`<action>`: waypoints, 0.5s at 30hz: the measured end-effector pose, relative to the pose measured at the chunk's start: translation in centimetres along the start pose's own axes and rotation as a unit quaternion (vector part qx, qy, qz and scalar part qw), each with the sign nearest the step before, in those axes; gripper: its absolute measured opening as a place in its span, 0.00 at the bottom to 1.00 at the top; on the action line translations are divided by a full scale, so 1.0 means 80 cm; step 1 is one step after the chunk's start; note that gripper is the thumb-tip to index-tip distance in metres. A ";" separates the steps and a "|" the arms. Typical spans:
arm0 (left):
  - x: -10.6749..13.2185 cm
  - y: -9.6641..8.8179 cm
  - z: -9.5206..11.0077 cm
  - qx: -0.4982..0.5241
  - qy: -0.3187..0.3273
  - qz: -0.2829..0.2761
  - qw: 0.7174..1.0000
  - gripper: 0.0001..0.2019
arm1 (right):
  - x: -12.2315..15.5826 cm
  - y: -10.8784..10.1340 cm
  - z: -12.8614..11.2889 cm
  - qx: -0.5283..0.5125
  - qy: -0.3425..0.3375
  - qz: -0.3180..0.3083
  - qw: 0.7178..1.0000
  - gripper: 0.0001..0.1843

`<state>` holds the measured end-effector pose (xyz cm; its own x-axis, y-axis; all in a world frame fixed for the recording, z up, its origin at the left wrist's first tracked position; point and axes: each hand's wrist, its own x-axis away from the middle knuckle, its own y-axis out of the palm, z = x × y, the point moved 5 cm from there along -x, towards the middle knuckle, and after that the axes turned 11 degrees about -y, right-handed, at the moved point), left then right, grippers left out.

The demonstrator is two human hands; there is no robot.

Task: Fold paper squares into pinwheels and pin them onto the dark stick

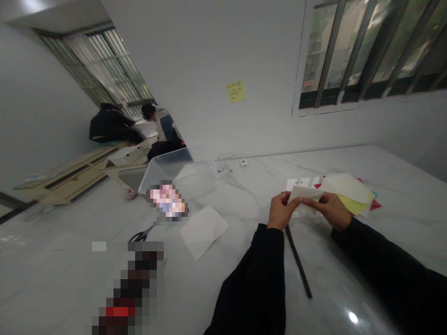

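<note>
Both my hands hold one small folded piece of white paper (303, 196) just above the white marble table (244, 260). My left hand (280, 211) pinches its left end, fingers closed. My right hand (330, 209) pinches its right end, fingers closed too. Both arms are in black sleeves. Right behind my right hand lies a stack of coloured paper sheets (349, 193), white and yellow on top with red corners showing. A thin dark stick (298, 263) lies on the table below my hands.
A loose white sheet (203, 230) and black scissors (141, 235) lie to the left. A clear plastic box (178, 174) stands beyond them. Two people in dark clothes sit at a far table (118, 128). A yellow note (236, 90) is stuck to the wall.
</note>
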<state>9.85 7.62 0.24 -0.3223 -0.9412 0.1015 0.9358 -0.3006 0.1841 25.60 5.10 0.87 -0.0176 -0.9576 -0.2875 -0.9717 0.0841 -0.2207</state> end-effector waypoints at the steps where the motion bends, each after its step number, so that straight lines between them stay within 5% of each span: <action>1: 0.000 -0.003 0.003 0.003 0.001 0.004 1.000 0.21 | 0.002 -0.003 0.003 0.001 0.005 -0.001 1.000 0.23; 3: 0.002 -0.017 0.013 -0.028 0.015 0.053 0.998 0.19 | 0.006 -0.012 0.012 0.015 0.017 -0.003 1.000 0.22; 5: 0.007 -0.040 0.024 -0.115 0.039 0.161 0.979 0.14 | 0.010 -0.023 0.020 0.035 0.027 -0.004 0.999 0.22; 8: 0.017 -0.070 0.033 -0.278 0.030 0.310 0.909 0.08 | 0.015 -0.034 0.029 0.041 0.037 -0.011 0.998 0.21; 11: 0.017 -0.078 0.030 -0.369 0.014 0.337 0.866 0.10 | 0.015 -0.038 0.034 0.031 0.042 -0.019 0.998 0.22; 15: 0.014 -0.064 0.021 -0.431 0.037 0.305 0.848 0.14 | 0.012 -0.034 0.032 0.026 0.024 -0.033 0.999 0.23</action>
<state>4.47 8.35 1.08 0.2407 -0.9595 -0.1462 0.6923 0.2753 -0.6671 28.83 4.66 -1.14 0.0344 -0.9737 -0.2252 -0.9574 0.0325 -0.2868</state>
